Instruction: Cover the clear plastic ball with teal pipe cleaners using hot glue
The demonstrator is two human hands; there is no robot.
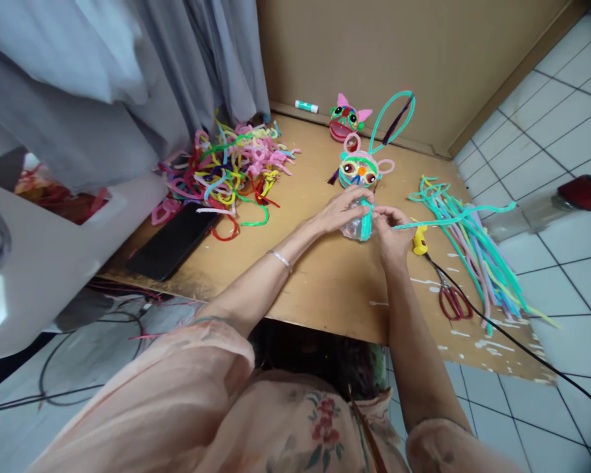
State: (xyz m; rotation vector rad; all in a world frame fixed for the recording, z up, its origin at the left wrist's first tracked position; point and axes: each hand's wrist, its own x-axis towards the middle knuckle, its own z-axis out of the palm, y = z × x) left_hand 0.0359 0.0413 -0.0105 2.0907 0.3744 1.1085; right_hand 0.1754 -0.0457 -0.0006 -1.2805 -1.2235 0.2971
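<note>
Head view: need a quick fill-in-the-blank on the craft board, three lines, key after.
1. The right hand pinches a teal pipe cleaner; the scissors near it have ____ handles.
2. The bracelet sits on the ____ wrist.
3. The left hand grips a clear container; the phone on that side is ____ in colour.
Missing words: red; left; black.

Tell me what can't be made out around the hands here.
Head view:
- Bunny figure: its clear lower part is mostly covered by the left hand and the right hand, which pinches a teal pipe cleaner.
- Yellow glue gun: mostly hidden behind the right hand.
- Glue stick: label too small to read.
- Red thing on the floor: blurred, cut off by the right edge.
</note>
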